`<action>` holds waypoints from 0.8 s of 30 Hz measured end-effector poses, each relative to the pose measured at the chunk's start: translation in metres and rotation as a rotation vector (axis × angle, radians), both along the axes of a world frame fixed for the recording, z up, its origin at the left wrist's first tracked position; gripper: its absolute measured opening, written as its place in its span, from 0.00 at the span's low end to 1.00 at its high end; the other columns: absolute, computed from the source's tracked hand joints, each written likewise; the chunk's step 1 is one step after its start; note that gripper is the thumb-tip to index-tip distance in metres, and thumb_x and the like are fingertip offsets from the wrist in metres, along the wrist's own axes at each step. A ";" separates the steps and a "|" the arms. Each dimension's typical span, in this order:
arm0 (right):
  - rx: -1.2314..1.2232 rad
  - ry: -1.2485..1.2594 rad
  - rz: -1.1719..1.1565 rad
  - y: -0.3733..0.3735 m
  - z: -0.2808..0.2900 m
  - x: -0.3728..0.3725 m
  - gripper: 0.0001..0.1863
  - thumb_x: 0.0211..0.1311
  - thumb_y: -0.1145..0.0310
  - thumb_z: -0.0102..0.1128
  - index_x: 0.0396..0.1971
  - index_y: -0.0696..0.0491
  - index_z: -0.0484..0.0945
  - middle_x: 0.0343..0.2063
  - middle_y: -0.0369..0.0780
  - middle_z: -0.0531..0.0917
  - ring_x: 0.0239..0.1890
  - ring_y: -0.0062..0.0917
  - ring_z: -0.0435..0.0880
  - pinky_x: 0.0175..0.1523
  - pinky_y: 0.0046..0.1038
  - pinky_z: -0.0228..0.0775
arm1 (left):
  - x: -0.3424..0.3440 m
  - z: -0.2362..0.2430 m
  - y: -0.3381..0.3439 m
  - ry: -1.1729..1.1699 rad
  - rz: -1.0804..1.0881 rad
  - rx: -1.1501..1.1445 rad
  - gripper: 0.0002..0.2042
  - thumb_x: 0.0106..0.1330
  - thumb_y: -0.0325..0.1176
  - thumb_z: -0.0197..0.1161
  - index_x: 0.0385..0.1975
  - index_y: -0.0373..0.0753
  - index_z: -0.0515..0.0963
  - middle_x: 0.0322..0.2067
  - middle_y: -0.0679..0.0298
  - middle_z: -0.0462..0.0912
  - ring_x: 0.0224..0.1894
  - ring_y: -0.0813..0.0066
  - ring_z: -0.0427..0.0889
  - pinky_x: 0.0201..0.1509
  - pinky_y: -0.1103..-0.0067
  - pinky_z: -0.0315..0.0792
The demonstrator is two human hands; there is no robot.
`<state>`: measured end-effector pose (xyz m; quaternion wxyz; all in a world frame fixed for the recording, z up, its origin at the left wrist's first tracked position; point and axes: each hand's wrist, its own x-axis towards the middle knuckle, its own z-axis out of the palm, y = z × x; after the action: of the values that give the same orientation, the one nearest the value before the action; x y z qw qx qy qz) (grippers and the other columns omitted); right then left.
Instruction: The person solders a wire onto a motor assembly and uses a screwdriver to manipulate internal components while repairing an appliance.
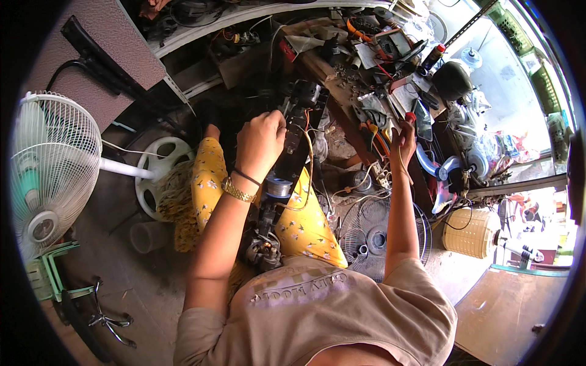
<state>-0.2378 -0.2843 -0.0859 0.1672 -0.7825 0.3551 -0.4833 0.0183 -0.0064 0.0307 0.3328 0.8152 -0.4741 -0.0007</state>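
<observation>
A long black housing (289,160) lies across my lap between my knees, with orange and pale wires (307,131) along its right side. My left hand (262,139) is over its left edge with fingers curled together; whatever they pinch is hidden. On the housing, below that hand, sits a spool of silvery wire (279,188). Off to the right, my right hand (404,145) is closed around a slim tool with a red end (410,116), whose working end I cannot make out. A thin cord runs beside that wrist. Pliers with orange handles (370,129) lie just left of it.
A white fan (58,165) stands at the left, its round base (160,160) near my knee. A cluttered wooden bench (326,67) holds a multimeter (389,46) and loose tools. A fan grille (366,235) lies by my right leg, with a blue fan blade (450,168) beyond.
</observation>
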 end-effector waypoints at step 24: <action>0.221 0.166 0.037 0.000 -0.019 -0.006 0.12 0.60 0.73 0.53 0.43 0.50 0.69 0.35 0.46 0.82 0.39 0.41 0.83 0.44 0.35 0.71 | -0.079 -0.001 0.051 0.448 -0.434 -0.236 0.09 0.58 0.29 0.65 0.38 0.37 0.78 0.35 0.62 0.75 0.41 0.66 0.76 0.47 0.72 0.69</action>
<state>-0.2441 -0.2843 -0.1050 0.2313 -0.8031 0.4045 -0.3714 -0.0611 0.0449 0.0296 0.5128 0.6307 -0.5485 -0.1960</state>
